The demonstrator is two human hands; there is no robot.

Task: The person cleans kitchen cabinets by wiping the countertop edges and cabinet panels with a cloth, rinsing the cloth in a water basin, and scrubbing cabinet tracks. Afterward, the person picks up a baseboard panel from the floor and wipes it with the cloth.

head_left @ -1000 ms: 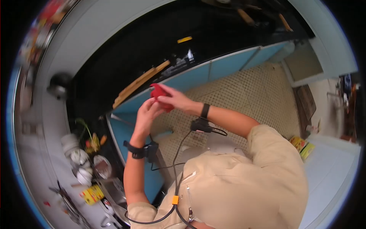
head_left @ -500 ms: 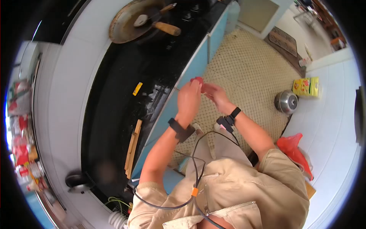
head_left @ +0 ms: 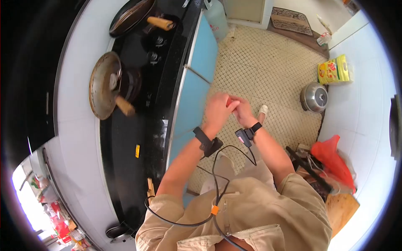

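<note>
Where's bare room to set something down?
Free: black counter between wok handle and yellow item, then on toward the wooden strip. Crowded: counter's far end, with wok and dark pan; also along the right wall, steel pot, red bag.

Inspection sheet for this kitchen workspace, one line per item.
Surface: black counter, two pans at its far part.
Job's things: red item between the hands, mostly hidden; identity unclear.
Clutter: yellow item and wood on the counter.
Grips: left hand and right hand together at the red item; exact hold hidden.
Cables: black, looping over the shirt.
Surroundings: pot on the floor; red bag by the wall.
</note>
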